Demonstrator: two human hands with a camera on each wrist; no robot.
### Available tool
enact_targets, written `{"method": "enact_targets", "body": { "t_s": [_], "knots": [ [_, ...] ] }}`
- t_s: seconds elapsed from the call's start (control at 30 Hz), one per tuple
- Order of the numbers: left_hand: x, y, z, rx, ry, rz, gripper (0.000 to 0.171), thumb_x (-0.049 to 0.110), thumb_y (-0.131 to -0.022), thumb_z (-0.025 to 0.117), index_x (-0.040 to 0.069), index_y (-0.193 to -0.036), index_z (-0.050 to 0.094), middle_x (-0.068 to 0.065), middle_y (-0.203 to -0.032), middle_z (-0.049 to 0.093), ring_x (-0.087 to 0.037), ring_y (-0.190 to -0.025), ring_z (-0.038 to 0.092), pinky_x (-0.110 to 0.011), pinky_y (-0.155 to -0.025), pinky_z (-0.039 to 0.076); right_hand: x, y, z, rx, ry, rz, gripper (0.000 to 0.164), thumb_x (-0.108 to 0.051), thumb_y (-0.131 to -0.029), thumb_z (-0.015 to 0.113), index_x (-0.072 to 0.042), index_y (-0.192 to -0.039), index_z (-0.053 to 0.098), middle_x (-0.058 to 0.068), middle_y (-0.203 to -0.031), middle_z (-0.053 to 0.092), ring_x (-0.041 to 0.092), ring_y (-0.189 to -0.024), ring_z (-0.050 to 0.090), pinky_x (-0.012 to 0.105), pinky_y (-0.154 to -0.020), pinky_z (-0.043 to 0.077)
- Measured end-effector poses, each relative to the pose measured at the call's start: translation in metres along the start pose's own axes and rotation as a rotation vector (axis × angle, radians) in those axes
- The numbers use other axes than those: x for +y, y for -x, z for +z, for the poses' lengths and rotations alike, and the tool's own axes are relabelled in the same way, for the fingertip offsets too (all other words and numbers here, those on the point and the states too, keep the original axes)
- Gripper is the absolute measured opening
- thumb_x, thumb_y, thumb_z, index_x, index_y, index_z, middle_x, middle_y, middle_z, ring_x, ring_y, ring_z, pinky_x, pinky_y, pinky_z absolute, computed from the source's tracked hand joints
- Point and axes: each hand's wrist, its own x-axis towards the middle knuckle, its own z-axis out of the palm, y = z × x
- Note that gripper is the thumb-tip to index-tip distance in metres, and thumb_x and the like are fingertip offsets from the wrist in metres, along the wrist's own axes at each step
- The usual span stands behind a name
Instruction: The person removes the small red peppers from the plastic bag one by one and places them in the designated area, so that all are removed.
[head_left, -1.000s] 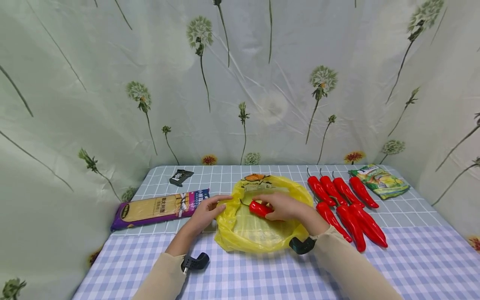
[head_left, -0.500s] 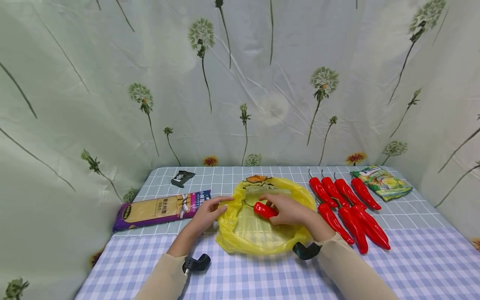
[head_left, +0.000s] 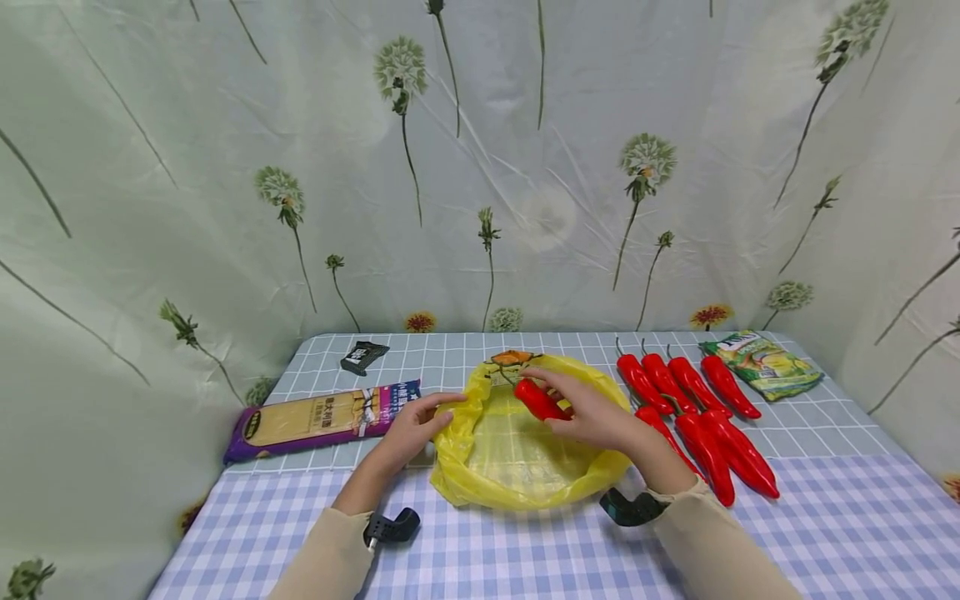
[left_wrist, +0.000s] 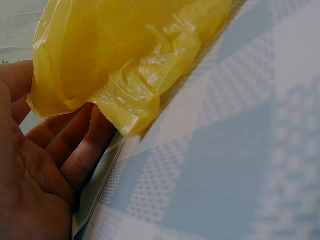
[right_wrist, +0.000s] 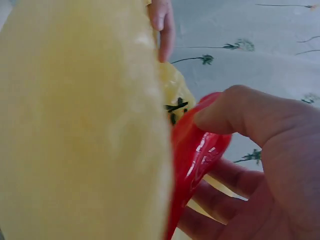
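A yellow plastic bag (head_left: pixel 517 497) sits with its mouth spread wide in the middle of the table. On its left rim, my left hand (head_left: pixel 409 427) pinches the film; the left wrist view shows the bag edge (left_wrist: pixel 75 75) caught between thumb and fingers. My right hand (head_left: pixel 588 408) holds a red chili pepper (head_left: pixel 534 397) above the bag's opening, its dark stem toward the back left. In the right wrist view the thumb lies on one side of the pepper (right_wrist: pixel 192 160) and the fingers on the other. Part of the pepper is hidden behind the yellow film there.
Several red chili peppers (head_left: pixel 705 454) lie in two rows right of the bag. A green printed packet (head_left: pixel 761 364) is behind them. At left are a purple-ended pasta pack (head_left: pixel 322 419) and a small black packet (head_left: pixel 364 357). A floral curtain (head_left: pixel 480 167) borders the table.
My right hand has raised the chili pepper from low inside the bag's mouth, moving slightly back and right. The left hand has stayed at the rim.
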Motion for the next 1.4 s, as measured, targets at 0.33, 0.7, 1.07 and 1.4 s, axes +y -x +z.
{"method": "enact_targets", "body": {
  "t_s": [0.33,0.7,1.07,1.4],
  "knots": [
    [0.002,0.0,0.0,0.002,-0.014,0.006,0.035,0.026,-0.101,0.057,0.019,-0.136,0.062,-0.007,-0.147,0.056,-0.029,-0.13,0.056,-0.035,-0.103,0.053,-0.005,0.016,-0.021,0.091,-0.045,-0.042,0.068,0.0,-0.086,0.067,-0.024,-0.145,0.043,0.006,-0.14,0.053,0.027,-0.116,0.057,0.041,-0.088,0.059],
    [0.002,0.0,0.001,-0.005,-0.006,-0.004,0.035,0.026,-0.102,0.056,0.02,-0.136,0.062,-0.007,-0.148,0.055,-0.027,-0.126,0.058,-0.023,-0.097,0.053,0.007,0.035,-0.047,0.172,-0.109,0.042,0.065,-0.005,-0.087,0.072,-0.021,-0.141,0.041,0.009,-0.139,0.053,0.03,-0.118,0.054,0.04,-0.089,0.056],
    [0.003,0.001,0.001,-0.001,-0.011,0.001,0.036,0.027,-0.102,0.056,0.019,-0.136,0.061,-0.008,-0.148,0.055,-0.028,-0.127,0.058,-0.028,-0.1,0.053,0.02,0.051,-0.068,0.234,-0.162,0.119,0.064,-0.015,-0.091,0.073,-0.019,-0.144,0.038,0.016,-0.141,0.047,0.035,-0.119,0.054,0.022,-0.086,0.057],
    [0.003,0.002,0.001,0.004,-0.008,-0.014,0.036,0.027,-0.101,0.058,0.02,-0.136,0.062,-0.008,-0.148,0.055,-0.027,-0.125,0.058,-0.025,-0.097,0.054,0.03,0.066,-0.088,0.276,-0.134,0.156,0.054,-0.017,-0.098,0.064,-0.018,-0.146,0.04,0.018,-0.144,0.045,0.035,-0.121,0.051,0.02,-0.079,0.055]
  ]
}}
